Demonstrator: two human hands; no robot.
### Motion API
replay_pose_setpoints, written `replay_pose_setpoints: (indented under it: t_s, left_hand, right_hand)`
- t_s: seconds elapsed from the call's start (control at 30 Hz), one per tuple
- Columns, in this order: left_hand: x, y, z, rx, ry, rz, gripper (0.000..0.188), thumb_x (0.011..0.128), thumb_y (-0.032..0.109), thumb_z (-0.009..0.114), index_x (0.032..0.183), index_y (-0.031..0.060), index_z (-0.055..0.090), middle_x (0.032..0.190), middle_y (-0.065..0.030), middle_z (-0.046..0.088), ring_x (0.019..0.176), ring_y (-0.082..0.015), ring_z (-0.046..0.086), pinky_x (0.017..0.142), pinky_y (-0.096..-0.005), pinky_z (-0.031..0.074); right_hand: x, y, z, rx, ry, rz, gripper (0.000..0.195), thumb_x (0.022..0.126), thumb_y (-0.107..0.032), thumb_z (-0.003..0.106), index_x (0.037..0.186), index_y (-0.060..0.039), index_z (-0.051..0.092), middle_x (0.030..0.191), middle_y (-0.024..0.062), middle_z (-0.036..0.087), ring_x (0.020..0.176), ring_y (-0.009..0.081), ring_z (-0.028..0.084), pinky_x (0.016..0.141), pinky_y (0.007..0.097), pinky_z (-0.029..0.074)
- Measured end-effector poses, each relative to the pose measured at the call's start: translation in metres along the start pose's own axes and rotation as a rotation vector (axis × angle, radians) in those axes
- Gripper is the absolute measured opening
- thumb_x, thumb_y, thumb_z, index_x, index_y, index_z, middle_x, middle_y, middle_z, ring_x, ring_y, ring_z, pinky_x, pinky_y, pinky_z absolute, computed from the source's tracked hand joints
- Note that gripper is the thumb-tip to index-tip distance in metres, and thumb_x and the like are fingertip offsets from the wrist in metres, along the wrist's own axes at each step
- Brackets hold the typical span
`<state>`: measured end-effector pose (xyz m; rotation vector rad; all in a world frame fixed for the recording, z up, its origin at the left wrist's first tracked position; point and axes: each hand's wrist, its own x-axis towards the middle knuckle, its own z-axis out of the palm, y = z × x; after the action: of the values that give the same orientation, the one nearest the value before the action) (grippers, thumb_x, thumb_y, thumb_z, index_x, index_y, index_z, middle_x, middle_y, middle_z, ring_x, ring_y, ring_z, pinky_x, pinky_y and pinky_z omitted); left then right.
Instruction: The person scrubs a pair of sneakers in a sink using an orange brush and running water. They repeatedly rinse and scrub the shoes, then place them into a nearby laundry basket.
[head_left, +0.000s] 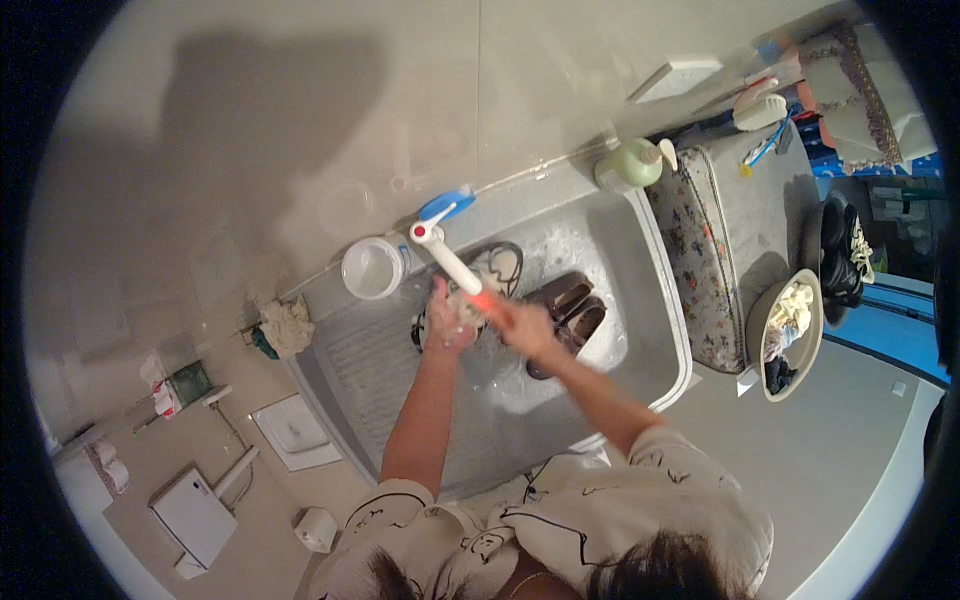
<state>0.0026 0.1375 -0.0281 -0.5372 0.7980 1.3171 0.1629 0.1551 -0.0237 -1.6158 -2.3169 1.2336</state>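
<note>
Below the white faucet of a grey laundry sink, my left hand grips a pale shoe with dark trim. Suds cling to its fingers. My right hand, blurred, is closed around an orange-red thing, likely a brush, against the shoe; its far end is hidden. A pair of dark brown shoes lies beside the right hand in foamy water.
A white tub, a blue brush and a green pump bottle stand along the sink's back edge. To the right are a floral-covered machine and a basin of clothes. A crumpled cloth hangs at the left.
</note>
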Motion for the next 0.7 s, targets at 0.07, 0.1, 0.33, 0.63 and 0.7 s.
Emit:
replay_pose_setpoints:
  t_s: [0.07,0.1,0.33,0.63,0.7]
  left_hand:
    - [0.008,0.006,-0.015,-0.049,-0.071,-0.062,0.064,0.1,0.058,0.035,0.124,0.0019,0.054,0.11,-0.0125,0.066,0.1,-0.0288,0.064,0.087,-0.0398,0.053]
    - [0.009,0.004,-0.02,-0.037,-0.064,-0.029,0.063,0.1,0.058,0.036,0.124,0.002,0.054,0.111,-0.0123,0.065,0.101,-0.0285,0.064,0.087,-0.0402,0.053]
    - [0.009,-0.001,-0.007,0.006,-0.05,0.091,0.054,0.102,0.051,0.035,0.112,0.005,0.06,0.103,-0.0086,0.068,0.094,-0.0256,0.066,0.081,-0.041,0.055]
    - [0.023,0.005,-0.036,-0.042,-0.117,-0.017,0.064,0.1,0.059,0.033,0.118,0.0024,0.057,0.11,-0.0106,0.067,0.098,-0.0272,0.065,0.081,-0.0398,0.055]
    - [0.025,-0.002,-0.021,-0.029,-0.014,0.057,0.066,0.099,0.06,0.034,0.12,0.0013,0.055,0.114,-0.0109,0.066,0.101,-0.0276,0.065,0.082,-0.0401,0.054]
  right_hand:
    - [0.037,0.021,-0.027,-0.115,-0.066,0.141,0.048,0.096,-0.048,0.051,0.14,-0.0293,0.049,0.092,0.019,0.069,0.083,0.0375,0.067,0.072,0.0514,0.052]
    - [0.036,0.006,-0.029,-0.065,0.002,0.201,0.048,0.096,-0.048,0.05,0.14,-0.0288,0.05,0.091,0.0193,0.069,0.081,0.0374,0.068,0.07,0.0501,0.053]
    - [0.028,0.012,-0.027,-0.109,-0.034,0.035,0.046,0.097,-0.049,0.049,0.139,-0.031,0.051,0.091,0.0179,0.07,0.081,0.0368,0.068,0.069,0.0469,0.054]
    - [0.031,0.011,-0.031,-0.056,-0.05,0.158,0.049,0.094,-0.053,0.05,0.138,-0.0311,0.052,0.095,0.0194,0.069,0.087,0.0395,0.067,0.073,0.0482,0.053]
    - [0.019,0.004,0.001,0.128,0.085,0.251,0.049,0.095,-0.053,0.048,0.138,-0.031,0.052,0.099,0.0215,0.069,0.091,0.0393,0.067,0.077,0.0479,0.053]
